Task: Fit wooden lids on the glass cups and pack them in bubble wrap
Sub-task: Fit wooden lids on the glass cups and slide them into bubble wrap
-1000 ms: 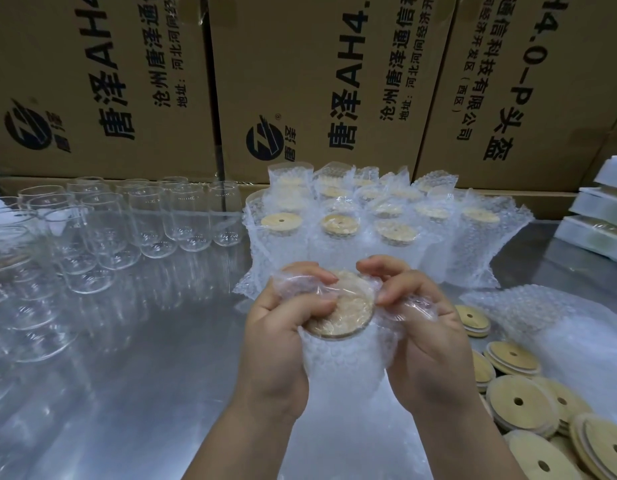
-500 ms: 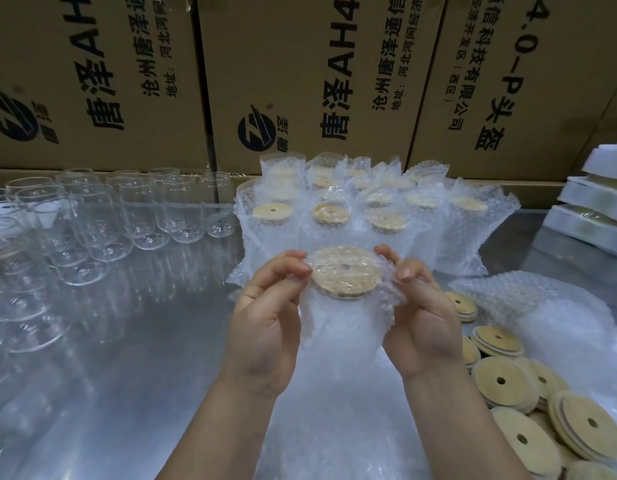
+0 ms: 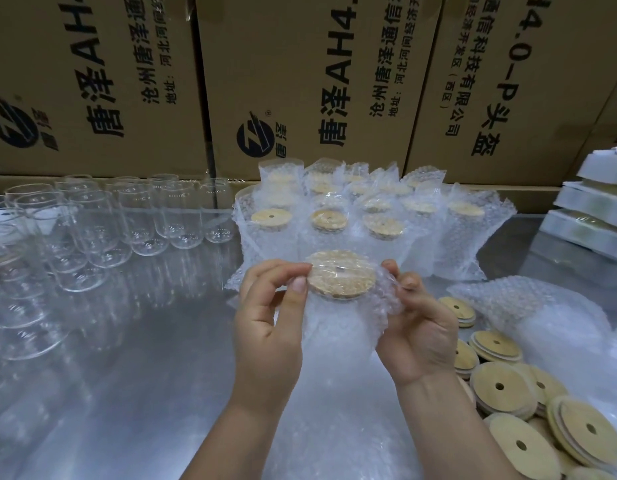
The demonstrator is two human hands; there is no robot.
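Note:
I hold a lidded glass cup in a bubble-wrap sleeve (image 3: 338, 327) upright above the metal table (image 3: 144, 358). Its wooden lid (image 3: 340, 275) shows through the wrap at the top. My left hand (image 3: 269, 323) pinches the wrap at the lid's left edge. My right hand (image 3: 416, 323) grips the wrap on the right side. Behind stand several wrapped, lidded cups (image 3: 369, 223). Bare glass cups (image 3: 102, 223) fill the left. Loose wooden lids (image 3: 501, 389) lie at the right.
Cardboard boxes (image 3: 300, 81) form a wall along the back. A pile of bubble-wrap sleeves (image 3: 528, 306) lies right of my hands, above the lids. White foam packs (image 3: 591, 209) are stacked at the far right edge.
The wrapped cup has risen and moved away from me toward the wrapped group. My fingers shifted from covering the lid to its two sides, so the lid now shows fully.

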